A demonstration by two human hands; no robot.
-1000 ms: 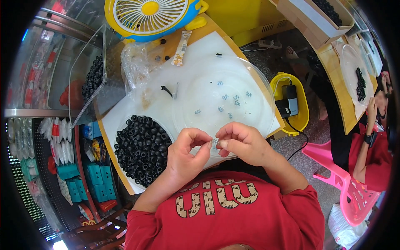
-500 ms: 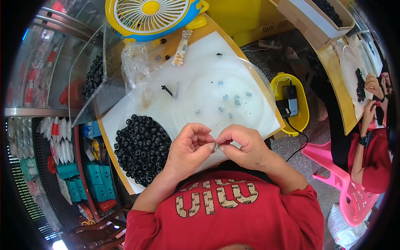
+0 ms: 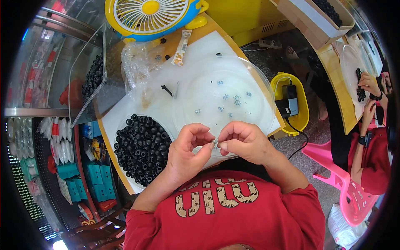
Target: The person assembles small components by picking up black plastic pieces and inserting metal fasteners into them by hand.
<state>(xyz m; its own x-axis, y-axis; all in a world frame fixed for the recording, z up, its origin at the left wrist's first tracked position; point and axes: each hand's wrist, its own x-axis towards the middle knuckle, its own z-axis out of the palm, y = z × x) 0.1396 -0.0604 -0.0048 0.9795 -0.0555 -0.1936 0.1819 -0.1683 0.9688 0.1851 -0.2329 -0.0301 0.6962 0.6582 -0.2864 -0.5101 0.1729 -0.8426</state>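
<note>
Silvery, tiny piece point(image 3: 215, 143) held between two bare hands, above the near edge of a clear, round plastic tray point(image 3: 204, 91).

Left hand point(image 3: 189, 146) and right hand point(image 3: 243, 143) nearly meet, each with thumb and forefinger pinched on the piece, other fingers curled; its shape is too small and covered to make out. Work on this one looks partway, since both hands have hold of it. Several small, blue-grey, speckled clusters point(image 3: 237, 100) lie scattered on the tray, apart from the hands; whether they are finished or waiting, I cannot tell. To the left, a heap of black, ring-like beads point(image 3: 141, 150) fills a shallow, clear round dish point(image 3: 166, 126), touched by neither hand; if they belong to this work, plenty seems left.
</note>
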